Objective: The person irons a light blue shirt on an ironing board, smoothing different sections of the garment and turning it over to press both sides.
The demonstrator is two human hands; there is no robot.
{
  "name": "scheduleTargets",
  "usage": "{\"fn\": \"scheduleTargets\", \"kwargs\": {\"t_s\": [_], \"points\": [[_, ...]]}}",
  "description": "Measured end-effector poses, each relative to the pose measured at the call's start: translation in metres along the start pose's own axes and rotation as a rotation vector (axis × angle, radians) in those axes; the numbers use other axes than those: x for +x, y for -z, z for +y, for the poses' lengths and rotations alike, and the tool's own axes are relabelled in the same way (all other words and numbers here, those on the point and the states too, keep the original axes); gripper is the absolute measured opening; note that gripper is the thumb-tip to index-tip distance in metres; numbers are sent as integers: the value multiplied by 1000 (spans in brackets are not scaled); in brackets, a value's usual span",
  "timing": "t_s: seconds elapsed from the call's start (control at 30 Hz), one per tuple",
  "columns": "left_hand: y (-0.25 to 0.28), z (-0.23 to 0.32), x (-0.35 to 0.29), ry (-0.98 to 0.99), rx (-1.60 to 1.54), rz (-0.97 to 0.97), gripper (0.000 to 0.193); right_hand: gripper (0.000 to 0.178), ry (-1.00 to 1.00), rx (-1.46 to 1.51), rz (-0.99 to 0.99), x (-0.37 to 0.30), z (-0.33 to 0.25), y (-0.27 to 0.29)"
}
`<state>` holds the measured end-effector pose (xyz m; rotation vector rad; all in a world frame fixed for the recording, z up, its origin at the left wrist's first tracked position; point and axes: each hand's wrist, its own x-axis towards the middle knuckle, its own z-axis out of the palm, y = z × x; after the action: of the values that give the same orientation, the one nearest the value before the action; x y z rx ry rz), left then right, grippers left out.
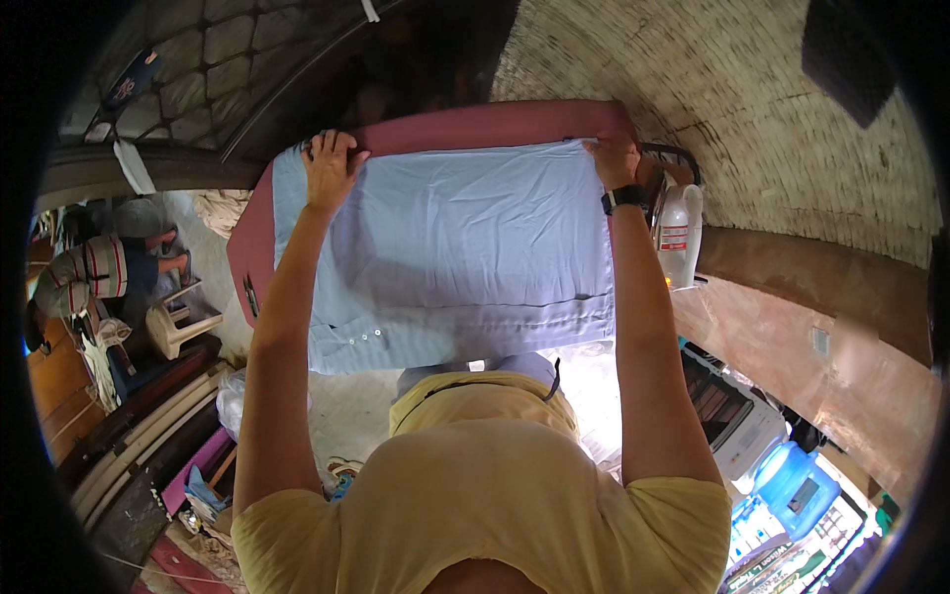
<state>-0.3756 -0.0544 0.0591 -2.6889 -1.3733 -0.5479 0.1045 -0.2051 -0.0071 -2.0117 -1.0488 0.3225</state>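
At the far left there is another person (89, 278) and, just beside, a small wooden stool (181, 319). Then comes the left hand (332, 178), which lies on the upper left corner of the blue cloth (465, 228), with its fingers a little bent and spread, the thumb apart. The cloth lies flat, with some wrinkles, upon the red ironing board (254, 233), and small buttons (365, 338) show at its lower left. I judge it light, soft and limp, not fragile, easy to crease; better to hold it by two corners and pull gently. The right hand (616, 161), with a black watch (623, 197) at its wrist, touches the upper right corner; its fingers are bent, but I cannot tell if they pinch the cloth. Farther right stands a plastic bottle (673, 230)
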Motion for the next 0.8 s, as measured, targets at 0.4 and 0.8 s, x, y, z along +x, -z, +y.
{"fn": "scheduleTargets", "kwargs": {"t_s": [0.4,0.8], "points": [[-56,234,108,-85,-880,-339,19,44,141,-248,-1,-155,-22,110],[-104,312,108,-241,-575,-134,12,25,-217,-172,177,-288,-9,108]]}}
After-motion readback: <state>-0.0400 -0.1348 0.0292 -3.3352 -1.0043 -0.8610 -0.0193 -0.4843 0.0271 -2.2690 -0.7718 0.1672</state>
